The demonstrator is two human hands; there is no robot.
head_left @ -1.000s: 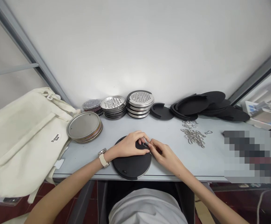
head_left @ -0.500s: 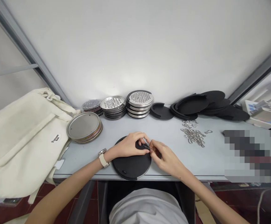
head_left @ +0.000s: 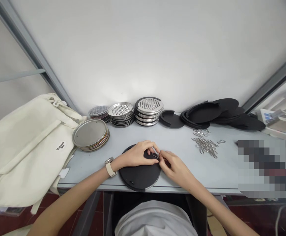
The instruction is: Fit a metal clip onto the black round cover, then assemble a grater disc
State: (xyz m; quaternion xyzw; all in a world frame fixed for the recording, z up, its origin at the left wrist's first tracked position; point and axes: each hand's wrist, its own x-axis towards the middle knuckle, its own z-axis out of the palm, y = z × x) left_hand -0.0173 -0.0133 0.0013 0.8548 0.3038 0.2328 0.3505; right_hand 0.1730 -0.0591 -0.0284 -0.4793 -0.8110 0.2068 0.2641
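Observation:
A black round disc (head_left: pixel 140 177) with a raised partial rim and a small hole lies flat at the table's front edge. Over its upper right side, a small silver carabiner clip (head_left: pixel 155 155) is pinched between both hands. My left hand (head_left: pixel 138 154), wearing a wristwatch, reaches across the disc, its thumb and curled fingers closed about the clip. From the right, my right hand (head_left: pixel 173 166) grips the clip's other end with thumb and fingertips. The fingers partly hide the clip, and whether it passes through the disc cannot be made out.
Several carabiner clips (head_left: pixel 205 146) lie piled to the right. Behind stand stacks of perforated metal grater discs (head_left: pixel 149 105), plain metal discs (head_left: pixel 90 132) and black round holders (head_left: pixel 203 113). A cream bag (head_left: pixel 30 147) fills the left side. A blurred-out patch (head_left: pixel 268 168) covers the right.
The view has shifted slightly, so everything sits a little lower and to the right. Both hands keep their hold at the clip, with only slight finger movement.

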